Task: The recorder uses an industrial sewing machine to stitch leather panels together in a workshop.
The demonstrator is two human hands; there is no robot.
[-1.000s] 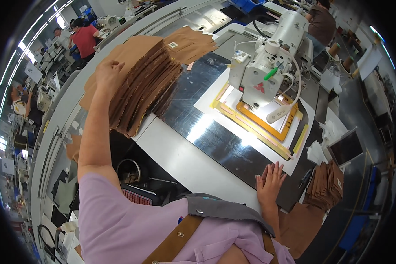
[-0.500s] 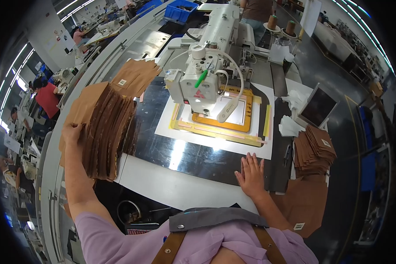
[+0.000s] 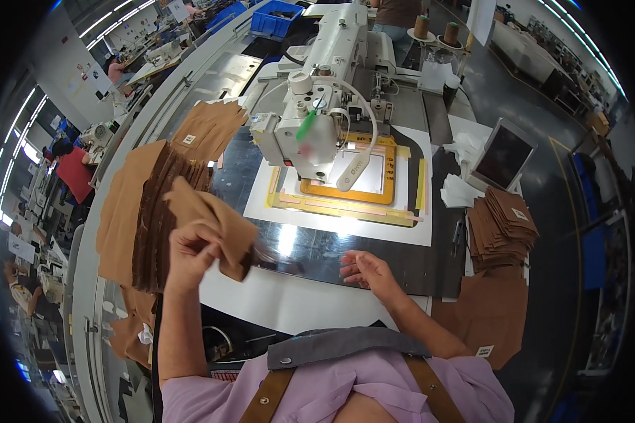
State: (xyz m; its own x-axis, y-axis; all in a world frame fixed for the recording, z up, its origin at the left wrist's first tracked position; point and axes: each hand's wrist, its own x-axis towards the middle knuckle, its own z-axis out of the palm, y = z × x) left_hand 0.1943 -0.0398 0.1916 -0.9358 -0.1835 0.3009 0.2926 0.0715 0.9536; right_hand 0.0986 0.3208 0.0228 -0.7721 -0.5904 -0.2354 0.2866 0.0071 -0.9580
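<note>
My left hand [image 3: 194, 250] pinches a brown fabric piece [image 3: 222, 224], which hangs folded and slightly blurred above the dark metal plate. Just left of it stands a thick stack of brown fabric pieces [image 3: 127, 218]. Over the plate's front part is my right hand [image 3: 371, 273], its fingers loosely bent and apart, holding nothing. Beyond both hands, the white sewing machine head [image 3: 300, 134] stands over an orange frame [image 3: 388, 187]. A white sheet with yellow tape strips [image 3: 271, 208] lies under that frame.
Right of the plate are a small dark screen [image 3: 502, 158], a brown fabric pile [image 3: 504, 229] and a larger brown piece [image 3: 483, 317]. More brown pieces [image 3: 208, 130] lie at the back left. Thread cones [image 3: 421, 28] stand behind, near a blue bin [image 3: 275, 17].
My left hand has come right from the stack, carrying one fabric piece over the plate. My right hand, earlier flat at the plate's front edge, has lifted and shifted left with fingers bent.
</note>
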